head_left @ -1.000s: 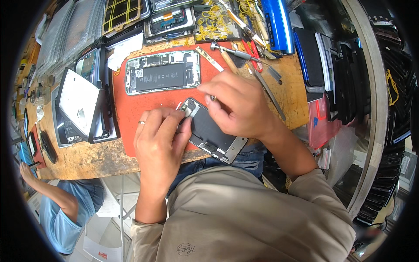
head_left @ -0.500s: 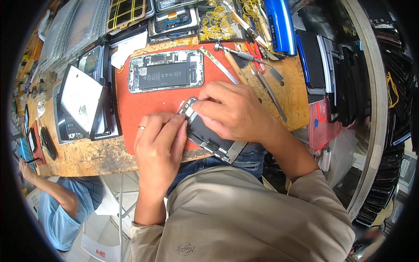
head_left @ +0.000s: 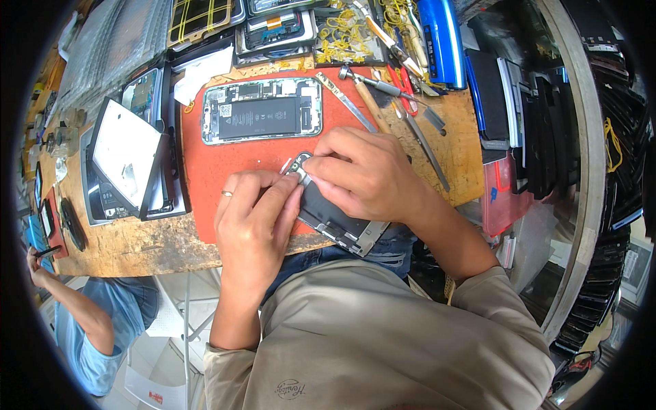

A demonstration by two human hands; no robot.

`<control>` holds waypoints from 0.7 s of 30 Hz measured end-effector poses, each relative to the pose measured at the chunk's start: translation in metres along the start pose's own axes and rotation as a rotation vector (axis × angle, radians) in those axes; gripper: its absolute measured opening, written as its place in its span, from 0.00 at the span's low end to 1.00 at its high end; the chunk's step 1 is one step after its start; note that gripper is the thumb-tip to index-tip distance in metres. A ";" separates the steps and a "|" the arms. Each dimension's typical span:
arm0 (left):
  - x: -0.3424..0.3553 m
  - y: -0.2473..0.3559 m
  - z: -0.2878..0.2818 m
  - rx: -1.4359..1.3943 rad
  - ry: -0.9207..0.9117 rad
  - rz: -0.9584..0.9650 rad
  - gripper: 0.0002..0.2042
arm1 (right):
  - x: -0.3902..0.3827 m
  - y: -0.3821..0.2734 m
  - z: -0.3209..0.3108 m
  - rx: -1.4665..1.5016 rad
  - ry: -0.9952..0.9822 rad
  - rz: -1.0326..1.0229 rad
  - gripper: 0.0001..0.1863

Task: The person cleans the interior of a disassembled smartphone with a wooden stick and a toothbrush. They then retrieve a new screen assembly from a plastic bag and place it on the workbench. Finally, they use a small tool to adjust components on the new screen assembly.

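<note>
A phone screen assembly (head_left: 330, 208), its dark inner side up, lies tilted over the bench's front edge. My left hand (head_left: 258, 212), a ring on one finger, pinches its upper left corner. The fingers of my right hand (head_left: 365, 171) are bent and pressed together at the top end of the same part, close to the left fingertips. Whether a tiny piece sits between those fingertips I cannot make out. Beyond my hands an opened phone body (head_left: 262, 113) with a black battery rests on the red mat (head_left: 212, 178).
Right of the mat lie a metal spudger (head_left: 347, 102), a wooden-handled tool (head_left: 371, 106), tweezers (head_left: 427, 152) and red-handled pliers (head_left: 408, 96). Opened tablets (head_left: 130, 160) are stacked at left. A blue cylinder (head_left: 442, 44) stands at the back. Another person's arm (head_left: 75, 301) shows at lower left.
Both hands stay at the screen's top end. My left hand has shifted slightly right and up along the corner. The other person's arm has moved a little left.
</note>
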State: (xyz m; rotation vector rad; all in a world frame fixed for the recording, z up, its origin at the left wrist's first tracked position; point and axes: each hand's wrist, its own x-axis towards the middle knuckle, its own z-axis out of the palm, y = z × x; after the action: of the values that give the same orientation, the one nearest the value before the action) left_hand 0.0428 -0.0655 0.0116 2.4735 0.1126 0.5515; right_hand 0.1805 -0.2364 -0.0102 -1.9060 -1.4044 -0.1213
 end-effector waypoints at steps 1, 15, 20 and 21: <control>0.000 0.000 0.000 -0.010 -0.005 -0.016 0.11 | 0.000 -0.001 -0.001 0.006 -0.008 0.006 0.11; 0.000 -0.002 -0.001 0.118 -0.013 0.029 0.11 | 0.002 0.001 -0.003 0.064 -0.036 0.039 0.08; 0.004 -0.004 -0.001 0.126 -0.003 0.067 0.12 | 0.003 0.001 -0.001 0.052 -0.023 0.029 0.07; 0.005 -0.004 -0.001 0.134 -0.009 0.063 0.12 | 0.003 0.001 -0.001 0.051 -0.023 0.023 0.07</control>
State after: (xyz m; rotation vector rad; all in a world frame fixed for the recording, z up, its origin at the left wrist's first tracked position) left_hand 0.0467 -0.0612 0.0118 2.6166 0.0707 0.5766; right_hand 0.1825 -0.2347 -0.0086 -1.8865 -1.3881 -0.0524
